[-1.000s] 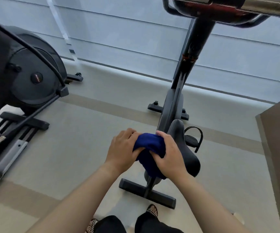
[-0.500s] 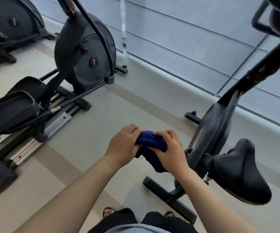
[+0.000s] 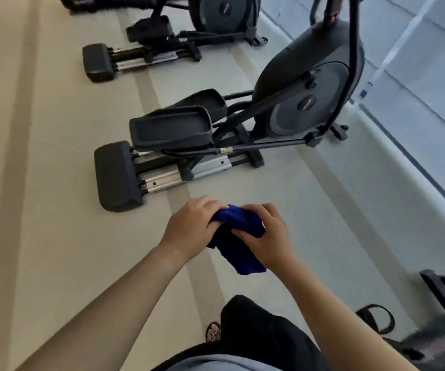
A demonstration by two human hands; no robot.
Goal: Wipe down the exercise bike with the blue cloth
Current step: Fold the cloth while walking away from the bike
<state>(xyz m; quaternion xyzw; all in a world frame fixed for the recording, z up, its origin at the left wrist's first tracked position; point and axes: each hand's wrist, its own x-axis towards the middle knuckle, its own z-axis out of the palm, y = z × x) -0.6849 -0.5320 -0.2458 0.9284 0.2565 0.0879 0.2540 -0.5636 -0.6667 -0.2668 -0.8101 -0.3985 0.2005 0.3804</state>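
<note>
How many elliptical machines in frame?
2. Near elliptical ahead of the hands, by the window; far elliptical beyond it at the top edge, cropped. More may sit out of frame.

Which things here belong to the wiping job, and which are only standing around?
For the job: blue cloth, bunched between left hand and right hand; exercise bike, only partly visible at lower right.

Standing around: near elliptical machine, far elliptical machine.

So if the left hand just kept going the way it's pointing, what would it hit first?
The blue cloth it already grips, then the right hand against it. Depth beyond that is unclear.
</note>
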